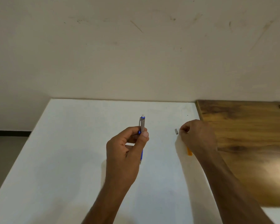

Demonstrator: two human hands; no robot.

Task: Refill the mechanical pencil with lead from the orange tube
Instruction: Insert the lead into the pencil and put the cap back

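**Pencil upright in the left hand, cap piece at the right fingertips**

The left hand grasps a grey-and-blue mechanical pencil with a metal clip, thumb and fingers clenched round its middle. The pencil stands nearly upright above the white tabletop, its white eraser end pointing to 12 o'clock and its tip to 6 o'clock, below the palm.

At 3 o'clock from the pencil, well apart from it, the right hand is curled knuckles-up with its fingertips pinched together low over the table. A small grey metal cylinder sits right at those fingertips, on their 9 o'clock side; whether the fingers actually hold it or only touch it cannot be told. Under the right wrist, at 6 o'clock from the knuckles, one end of the orange plastic lead tube shows on the white surface, the rest hidden by the hand.

The white top runs bare to its far edge at 12 o'clock and its slanting left edge at 9 o'clock. Just beyond the right hand at 3 o'clock lies the edge of a brown wood-grain board.
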